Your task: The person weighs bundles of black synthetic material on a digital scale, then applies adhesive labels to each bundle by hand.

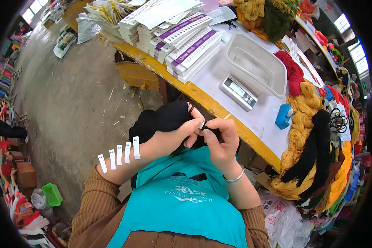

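Head view: left hand (187, 130) and right hand (224, 144) pinch a white label (201, 125) between fingertips, black yarn (165, 119) against the left.

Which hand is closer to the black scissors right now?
Right. The right hand pinches at a small white label, apart from the black scissors and to their left in the picture. The left hand, at the black yarn, is farther left.

Soft, fairly bright light covers the bench (262, 132); windows at upper left (35, 7) and upper right (357, 57) glare white; wide-angle distortion curves the edges into black corners; the centre looks crisp, the margins softer.
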Motion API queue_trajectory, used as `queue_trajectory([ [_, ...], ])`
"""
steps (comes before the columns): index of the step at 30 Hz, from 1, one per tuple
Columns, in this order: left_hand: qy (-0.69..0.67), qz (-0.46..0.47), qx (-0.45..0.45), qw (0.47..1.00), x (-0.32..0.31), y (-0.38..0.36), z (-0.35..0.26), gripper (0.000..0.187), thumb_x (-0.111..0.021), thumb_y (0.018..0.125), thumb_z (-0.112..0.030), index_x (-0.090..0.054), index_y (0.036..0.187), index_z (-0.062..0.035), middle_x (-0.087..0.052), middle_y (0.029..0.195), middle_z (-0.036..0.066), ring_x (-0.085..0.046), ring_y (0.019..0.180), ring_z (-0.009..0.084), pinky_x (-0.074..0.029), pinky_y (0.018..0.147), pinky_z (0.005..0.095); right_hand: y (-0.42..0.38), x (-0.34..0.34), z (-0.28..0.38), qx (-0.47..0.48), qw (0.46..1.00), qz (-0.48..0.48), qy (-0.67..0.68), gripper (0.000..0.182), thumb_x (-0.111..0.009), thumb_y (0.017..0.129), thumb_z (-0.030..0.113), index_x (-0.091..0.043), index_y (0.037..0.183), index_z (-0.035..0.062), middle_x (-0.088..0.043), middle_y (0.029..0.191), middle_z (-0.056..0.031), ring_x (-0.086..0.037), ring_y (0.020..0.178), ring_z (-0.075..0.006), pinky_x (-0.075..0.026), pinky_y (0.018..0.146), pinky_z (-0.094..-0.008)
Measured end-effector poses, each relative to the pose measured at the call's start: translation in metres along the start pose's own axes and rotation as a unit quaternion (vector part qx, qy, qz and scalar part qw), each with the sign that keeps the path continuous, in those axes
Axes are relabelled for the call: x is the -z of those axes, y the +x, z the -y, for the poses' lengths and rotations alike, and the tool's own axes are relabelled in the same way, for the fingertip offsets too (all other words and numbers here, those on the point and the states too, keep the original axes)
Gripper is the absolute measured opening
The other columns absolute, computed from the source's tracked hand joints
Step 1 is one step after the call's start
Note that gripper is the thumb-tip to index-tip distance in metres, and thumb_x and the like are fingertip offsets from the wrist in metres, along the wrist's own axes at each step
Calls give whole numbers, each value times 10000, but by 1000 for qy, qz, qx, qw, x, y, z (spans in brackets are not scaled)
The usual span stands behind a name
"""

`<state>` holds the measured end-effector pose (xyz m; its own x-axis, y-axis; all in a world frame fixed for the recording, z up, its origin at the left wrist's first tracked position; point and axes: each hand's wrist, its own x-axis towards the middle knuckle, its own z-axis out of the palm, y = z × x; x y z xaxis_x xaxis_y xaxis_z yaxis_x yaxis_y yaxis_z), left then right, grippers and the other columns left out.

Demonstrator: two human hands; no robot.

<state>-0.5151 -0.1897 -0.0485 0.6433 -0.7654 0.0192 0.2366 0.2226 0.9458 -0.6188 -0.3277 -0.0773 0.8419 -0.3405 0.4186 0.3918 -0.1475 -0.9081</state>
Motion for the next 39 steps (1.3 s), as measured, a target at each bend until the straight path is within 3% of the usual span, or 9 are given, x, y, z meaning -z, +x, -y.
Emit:
queue_trajectory([
  [8, 24, 66, 188, 980, 9, 9, -9, 143, -621, 932, -141, -624, 961, -1, -599, 713, 34, -539, 498, 89, -411, 447, 222, 7, 28, -9, 56, 994, 48, -77, 155, -646, 865, -41, -602, 1003, 15, -649, 917, -107, -635, 805, -207, -508, 728, -299],
  [10, 45, 77, 200, 976, 8, 12, -7, 152, -625, 933, -155, -626, 947, -4, -604, 711, 37, -540, 493, 88, -408, 444, 222, 4, 41, -8, 12, 988, 88, -123, 176, -656, 865, -22, -605, 1029, 16, -653, 937, -105, -642, 830, -207, -509, 758, -302],
  [14, 15, 37, 238, 971, -6, 16, 6, 158, -640, 922, -174, -631, 876, -23, -608, 686, 39, -538, 482, 98, -387, 433, 232, -4, 74, -11, -137, 984, 12, -110, 195, -651, 899, 78, -626, 1079, 6, -695, 971, -84, -658, 865, -160, -517, 797, -286],
  [15, 13, 12, 242, 970, -11, 16, 7, 144, -645, 909, -154, -631, 853, -22, -604, 678, 42, -533, 479, 105, -377, 429, 243, -6, 94, -4, -208, 950, -64, -222, 111, -618, 925, 65, -657, 1003, -4, -691, 957, -56, -632, 904, -114, -496, 825, -255],
  [20, -27, 12, 234, 972, -14, 17, 18, 115, -629, 900, -116, -624, 845, -15, -588, 674, 50, -519, 468, 117, -361, 422, 251, -32, 278, -56, -130, 857, -420, -270, 125, -645, 934, 168, -675, 973, 53, -627, 864, 31, -540, 731, -53, -404, 637, -199],
  [22, -39, 9, 231, 972, -16, 17, 18, 110, -618, 904, -105, -619, 843, -14, -574, 666, 49, -509, 460, 125, -356, 417, 255, -38, 320, -61, -204, 825, -444, -284, 202, -680, 893, 156, -651, 962, -32, -656, 899, -36, -597, 819, -112, -479, 765, -266],
  [27, -48, 8, 227, 973, -16, 18, 18, 91, -617, 902, -89, -613, 850, -14, -573, 666, 53, -507, 454, 127, -353, 412, 253, -18, 323, -57, -352, 835, -401, -135, 199, -716, 869, 259, -658, 963, 93, -583, 815, 20, -505, 710, -81, -492, 642, -295],
  [37, -46, 2, 228, 973, -11, 18, 20, 81, -610, 902, -75, -604, 851, -12, -564, 660, 54, -495, 445, 126, -349, 408, 253, -4, 320, -58, -355, 827, -434, -41, 123, -678, 878, 178, -614, 931, 87, -566, 884, -24, -534, 818, -172, -530, 783, -457],
  [39, -50, 4, 231, 972, -11, 18, 21, 85, -607, 903, -77, -602, 847, -13, -563, 660, 54, -493, 445, 125, -350, 409, 253, -7, 317, -57, -327, 828, -455, -10, 120, -651, 887, 134, -574, 960, 77, -566, 1016, -57, -548, 984, -217, -474, 919, -547],
])
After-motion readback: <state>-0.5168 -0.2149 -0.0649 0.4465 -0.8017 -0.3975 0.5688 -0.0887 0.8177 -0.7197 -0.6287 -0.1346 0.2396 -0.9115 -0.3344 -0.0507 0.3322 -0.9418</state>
